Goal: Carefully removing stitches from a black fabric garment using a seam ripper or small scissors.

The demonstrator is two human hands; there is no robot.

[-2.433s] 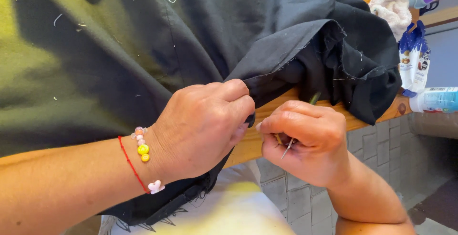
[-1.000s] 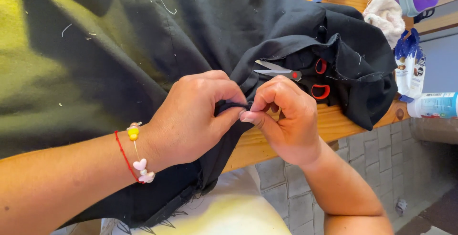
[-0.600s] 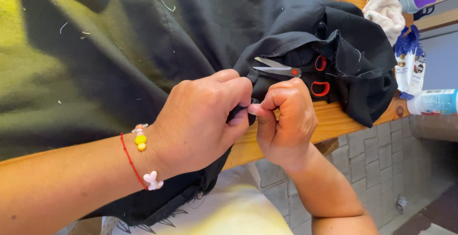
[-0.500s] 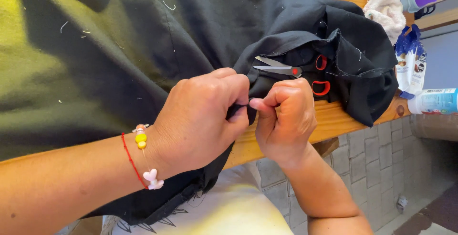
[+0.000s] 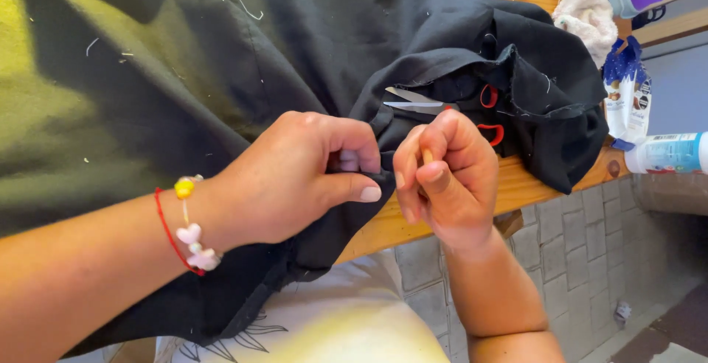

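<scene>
Behind the right hand point(image 5: 446, 175), scissors point(image 5: 442, 105) on black cloth point(image 5: 310, 53)

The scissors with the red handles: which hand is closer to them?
Right. The right hand is just below the scissors, its knuckles almost at the blades. The left hand pinches the black fabric farther to their left.

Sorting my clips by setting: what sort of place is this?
Probably a home sewing spot: black woven cloth spread over a wooden tabletop, red-handled steel scissors lying in its folds, and both hands pinching the cloth's edge.
</scene>
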